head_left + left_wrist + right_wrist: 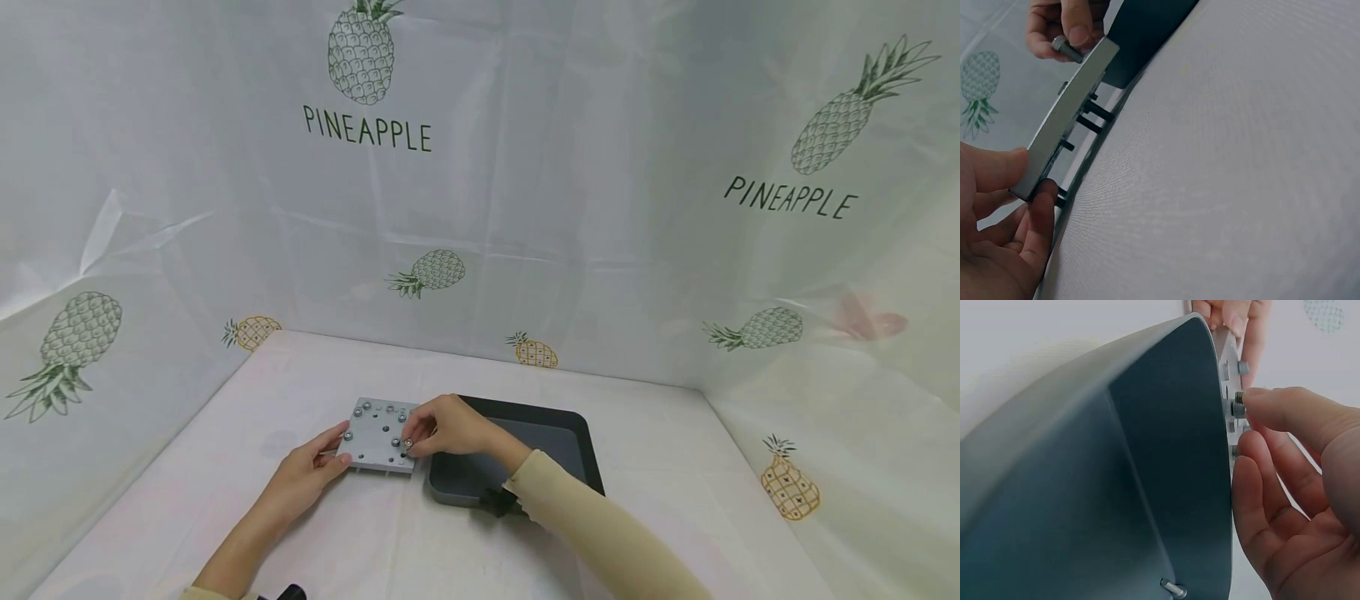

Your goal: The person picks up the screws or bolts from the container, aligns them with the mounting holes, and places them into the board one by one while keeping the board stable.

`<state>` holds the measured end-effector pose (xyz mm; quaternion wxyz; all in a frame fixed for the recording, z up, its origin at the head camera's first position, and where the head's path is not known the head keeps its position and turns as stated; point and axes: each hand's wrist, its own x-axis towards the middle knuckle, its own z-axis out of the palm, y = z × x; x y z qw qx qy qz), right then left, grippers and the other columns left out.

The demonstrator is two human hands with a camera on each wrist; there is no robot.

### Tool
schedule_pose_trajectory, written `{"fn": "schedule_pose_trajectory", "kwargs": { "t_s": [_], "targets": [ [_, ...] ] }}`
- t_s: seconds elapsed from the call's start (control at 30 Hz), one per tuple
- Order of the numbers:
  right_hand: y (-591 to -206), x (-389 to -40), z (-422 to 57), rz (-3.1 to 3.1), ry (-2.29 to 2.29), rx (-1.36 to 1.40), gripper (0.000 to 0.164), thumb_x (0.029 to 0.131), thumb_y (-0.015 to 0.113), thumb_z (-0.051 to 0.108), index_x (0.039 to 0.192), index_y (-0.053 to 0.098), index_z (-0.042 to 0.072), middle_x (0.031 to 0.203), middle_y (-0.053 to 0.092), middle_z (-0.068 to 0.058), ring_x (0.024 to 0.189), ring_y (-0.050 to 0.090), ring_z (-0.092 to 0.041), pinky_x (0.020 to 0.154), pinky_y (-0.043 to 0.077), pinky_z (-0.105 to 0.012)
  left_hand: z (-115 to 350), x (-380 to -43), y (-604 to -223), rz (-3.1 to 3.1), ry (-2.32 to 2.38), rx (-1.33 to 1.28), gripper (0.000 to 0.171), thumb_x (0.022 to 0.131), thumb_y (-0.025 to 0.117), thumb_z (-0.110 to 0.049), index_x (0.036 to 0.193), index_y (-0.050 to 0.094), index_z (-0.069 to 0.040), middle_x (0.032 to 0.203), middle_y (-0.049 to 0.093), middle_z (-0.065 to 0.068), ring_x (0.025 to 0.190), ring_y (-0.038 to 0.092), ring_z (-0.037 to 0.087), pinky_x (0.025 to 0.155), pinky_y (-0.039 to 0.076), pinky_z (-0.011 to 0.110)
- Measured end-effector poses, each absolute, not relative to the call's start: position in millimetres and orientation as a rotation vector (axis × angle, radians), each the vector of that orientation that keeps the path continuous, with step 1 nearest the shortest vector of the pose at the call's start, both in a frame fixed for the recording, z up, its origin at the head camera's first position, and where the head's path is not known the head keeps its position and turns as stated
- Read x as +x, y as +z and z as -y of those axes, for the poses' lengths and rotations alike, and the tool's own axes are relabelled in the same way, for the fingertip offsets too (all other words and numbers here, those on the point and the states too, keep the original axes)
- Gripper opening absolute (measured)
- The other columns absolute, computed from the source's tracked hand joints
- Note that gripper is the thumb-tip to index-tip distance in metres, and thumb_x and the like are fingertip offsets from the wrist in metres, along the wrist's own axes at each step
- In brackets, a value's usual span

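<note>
A flat silver metal plate (369, 450) with several bolts and holes in it is held at its left edge by my left hand (303, 475). The thumb lies on top and the fingers are under it. In the left wrist view, bolt shanks (1090, 125) stick out below the plate. My right hand (457, 429) is over the plate's right side and pinches a bolt (1067, 49). That bolt leans at a slant near the plate's far end in the left wrist view; whether its tip sits in a hole I cannot tell.
A dark grey rectangular tray (480, 487) stands right of the plate, under my right forearm. One loose bolt (1174, 588) lies in it. The white-covered table (300, 375) meets a hanging pineapple-print sheet (570, 208) at the back and sides.
</note>
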<state>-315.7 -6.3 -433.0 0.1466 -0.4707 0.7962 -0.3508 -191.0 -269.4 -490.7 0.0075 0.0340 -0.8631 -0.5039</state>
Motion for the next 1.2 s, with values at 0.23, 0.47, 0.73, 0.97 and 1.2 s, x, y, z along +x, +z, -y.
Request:
{"fn": "schedule_pose_trajectory", "kwargs": {
  "t_s": [0.23,0.47,0.73,0.97,1.2],
  "targets": [
    [-433.3,-315.8,11.9,-2.283,-0.981,-1.349,0.015,0.088,0.086,0.002,0.1,0.081,0.011,0.084,0.075,0.01,0.077,0.067,0.001,0.076,0.057,-0.019,270.0,-190.9,-490.5,2.696,-1.59,0.107,0.068,0.105,0.069,-0.031,0.163,0.042,-0.008,0.153,0.056,0.024,0.12,0.065,0.021,0.099,0.051,0.029],
    [-434.2,-316.9,13.4,-2.271,-0.968,-1.342,0.016,0.088,0.085,0.001,0.1,0.081,0.012,0.085,0.076,0.009,0.078,0.068,0.0,0.075,0.057,-0.019,269.1,-190.9,-490.4,2.7,-1.576,0.113,0.067,0.105,0.069,-0.031,0.163,0.042,-0.008,0.153,0.056,0.024,0.117,0.065,0.019,0.099,0.051,0.03],
    [-431.8,-316.0,14.9,-2.26,-0.949,-1.324,0.015,0.089,0.085,0.002,0.1,0.081,0.011,0.085,0.075,0.008,0.077,0.067,0.0,0.072,0.055,-0.018,269.9,-191.2,-490.6,2.705,-1.567,0.109,0.067,0.105,0.069,-0.031,0.163,0.043,-0.008,0.152,0.057,0.024,0.115,0.065,0.017,0.098,0.051,0.03],
    [-431.9,-315.9,15.6,-2.259,-0.952,-1.329,0.015,0.088,0.085,0.001,0.1,0.081,0.01,0.083,0.075,0.008,0.075,0.066,0.001,0.071,0.055,-0.018,269.8,-191.6,-490.9,2.697,-1.57,0.104,0.067,0.105,0.07,-0.03,0.162,0.043,-0.008,0.152,0.057,0.024,0.113,0.064,0.017,0.092,0.051,0.024],
    [-430.2,-314.3,16.2,-2.251,-0.955,-1.326,0.016,0.088,0.085,-0.001,0.1,0.081,0.009,0.085,0.077,0.005,0.075,0.066,0.0,0.071,0.055,-0.018,269.7,-191.4,-490.5,2.699,-1.566,0.108,0.067,0.105,0.07,-0.03,0.163,0.043,-0.009,0.152,0.057,0.024,0.113,0.064,0.017,0.093,0.05,0.027]
  ]
}}
